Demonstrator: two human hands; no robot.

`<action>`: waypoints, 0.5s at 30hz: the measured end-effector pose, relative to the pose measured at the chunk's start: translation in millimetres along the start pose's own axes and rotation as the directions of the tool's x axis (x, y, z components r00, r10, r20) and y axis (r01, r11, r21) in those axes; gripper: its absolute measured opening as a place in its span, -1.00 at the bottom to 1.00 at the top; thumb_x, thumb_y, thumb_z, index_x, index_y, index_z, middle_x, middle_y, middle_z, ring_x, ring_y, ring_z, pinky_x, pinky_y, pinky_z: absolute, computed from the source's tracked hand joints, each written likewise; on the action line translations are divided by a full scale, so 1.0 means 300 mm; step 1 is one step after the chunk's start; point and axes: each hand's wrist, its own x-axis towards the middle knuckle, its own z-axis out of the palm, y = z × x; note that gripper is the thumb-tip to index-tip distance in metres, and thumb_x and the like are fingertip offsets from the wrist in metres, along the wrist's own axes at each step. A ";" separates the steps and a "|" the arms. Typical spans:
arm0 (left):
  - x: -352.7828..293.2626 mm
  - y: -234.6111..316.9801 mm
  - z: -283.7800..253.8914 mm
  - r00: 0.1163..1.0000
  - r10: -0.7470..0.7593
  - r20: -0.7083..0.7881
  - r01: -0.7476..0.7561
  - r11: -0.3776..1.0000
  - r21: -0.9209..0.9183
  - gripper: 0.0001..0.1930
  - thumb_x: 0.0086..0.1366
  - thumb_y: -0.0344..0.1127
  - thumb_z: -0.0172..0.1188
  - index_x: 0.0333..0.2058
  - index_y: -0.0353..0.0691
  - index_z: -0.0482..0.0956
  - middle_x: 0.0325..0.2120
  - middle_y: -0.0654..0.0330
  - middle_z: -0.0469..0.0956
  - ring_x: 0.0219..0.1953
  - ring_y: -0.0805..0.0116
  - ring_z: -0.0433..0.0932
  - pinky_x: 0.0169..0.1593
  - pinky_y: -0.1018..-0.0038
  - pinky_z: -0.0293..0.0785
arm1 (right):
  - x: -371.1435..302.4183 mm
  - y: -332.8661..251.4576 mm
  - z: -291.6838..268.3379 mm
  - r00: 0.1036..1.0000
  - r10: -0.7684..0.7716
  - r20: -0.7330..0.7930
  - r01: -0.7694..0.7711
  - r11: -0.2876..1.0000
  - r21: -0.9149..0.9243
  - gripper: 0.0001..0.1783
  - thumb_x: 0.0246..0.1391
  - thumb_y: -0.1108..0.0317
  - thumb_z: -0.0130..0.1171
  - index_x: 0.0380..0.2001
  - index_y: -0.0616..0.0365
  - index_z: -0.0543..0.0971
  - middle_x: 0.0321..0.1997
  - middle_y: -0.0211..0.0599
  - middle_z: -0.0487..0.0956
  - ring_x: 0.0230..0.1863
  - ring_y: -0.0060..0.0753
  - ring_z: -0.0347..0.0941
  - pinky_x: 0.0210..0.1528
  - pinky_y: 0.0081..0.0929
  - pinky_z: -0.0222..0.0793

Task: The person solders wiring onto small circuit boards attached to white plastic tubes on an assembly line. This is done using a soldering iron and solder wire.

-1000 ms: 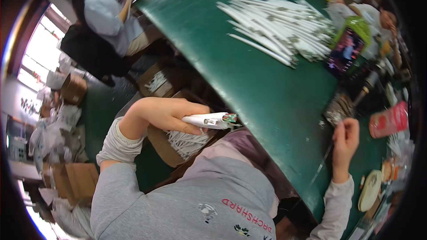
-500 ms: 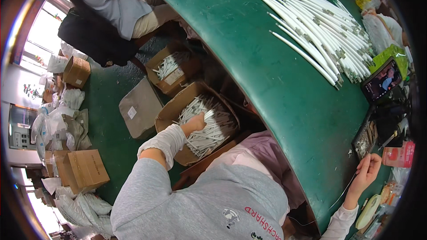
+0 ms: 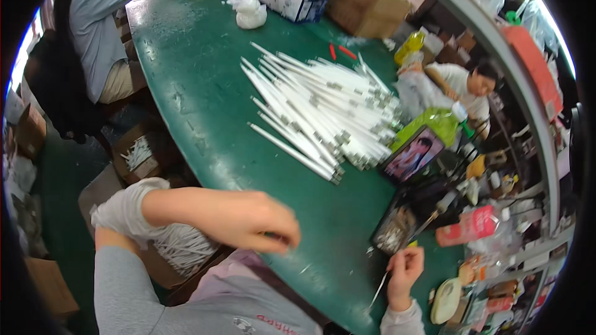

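Observation:
My left hand (image 3: 264, 220), smeared by motion, is over the near table edge with fingers bent and a gap between thumb and fingers; nothing shows in it. Below that forearm, a cardboard box holds many thin white sticks (image 3: 183, 251). On the right, my right hand (image 3: 405, 268) pinches a thin pale wire (image 3: 378, 290) that trails down onto the table. Close above it lies a dark tray (image 3: 376, 236) with small silvery bits, beside a soldering iron (image 3: 442, 203). A fanned pile of white tubes (image 3: 316, 102) with grey metallic ends covers the middle of the green table (image 3: 192, 105).
A phone (image 3: 413, 155) with a lit screen leans behind the tray. Pink-labelled bottles (image 3: 469, 226) and a pale oval dish (image 3: 446, 301) line the right side. Two red pieces (image 3: 346, 53) lie beyond the pile. One person (image 3: 102, 31) sits at far left, another (image 3: 475, 90) across the table.
My left hand has come up out of the box of white sticks to the table edge. My view has swung from the floor toward the table. The right hand still pinches the wire near the tray.

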 end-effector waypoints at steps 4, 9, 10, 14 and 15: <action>0.140 -0.131 -0.005 0.937 0.131 -0.325 0.234 0.457 0.858 -0.92 0.02 -0.38 0.11 -0.49 -0.20 0.41 -0.45 0.20 0.38 -0.31 0.27 0.43 -0.28 0.39 0.38 | -0.001 -0.028 0.037 0.991 0.046 0.123 -0.062 0.990 0.130 -0.89 0.17 0.48 0.01 -0.34 0.16 0.28 -0.66 -0.41 0.36 -0.68 -0.67 0.24 -0.65 -0.74 0.05; 0.209 -0.251 -0.004 0.960 0.052 -0.274 0.227 0.422 0.878 -0.91 0.00 -0.37 0.13 -0.50 -0.17 0.41 -0.50 0.21 0.37 -0.36 0.26 0.43 -0.29 0.38 0.36 | -0.004 -0.062 -0.011 0.956 0.173 0.235 -0.214 0.964 0.158 -0.88 0.11 0.55 0.11 -0.36 0.26 0.36 -0.57 -0.35 0.49 -0.57 -0.64 0.42 -0.52 -0.72 0.33; 0.221 -0.251 -0.006 0.969 0.059 -0.240 0.194 0.421 0.886 -0.91 0.00 -0.37 0.13 -0.50 -0.17 0.41 -0.50 0.21 0.37 -0.36 0.26 0.43 -0.29 0.38 0.36 | 0.003 -0.072 -0.017 0.962 0.183 0.204 -0.219 0.960 0.171 -0.88 0.11 0.55 0.11 -0.36 0.26 0.36 -0.57 -0.35 0.49 -0.57 -0.64 0.42 -0.52 -0.72 0.33; 0.291 -0.165 0.010 0.992 0.004 -0.129 0.099 0.620 0.778 -0.88 0.09 -0.31 0.15 -0.44 -0.18 0.42 -0.48 0.17 0.41 -0.37 0.20 0.47 -0.31 0.33 0.42 | 0.033 -0.077 -0.037 0.859 0.346 0.376 -0.419 0.899 0.128 -0.86 0.06 0.47 0.23 -0.36 0.26 0.48 -0.52 -0.47 0.53 -0.55 -0.79 0.38 -0.51 -0.78 0.29; 0.327 -0.131 0.018 0.995 0.001 -0.097 0.066 0.726 0.684 -0.86 0.13 -0.31 0.15 -0.40 -0.19 0.40 -0.47 0.15 0.41 -0.36 0.16 0.48 -0.31 0.30 0.42 | 0.045 -0.103 -0.041 0.861 0.327 0.390 -0.377 0.925 0.056 -0.85 0.04 0.46 0.24 -0.34 0.25 0.49 -0.52 -0.49 0.52 -0.54 -0.81 0.37 -0.51 -0.80 0.28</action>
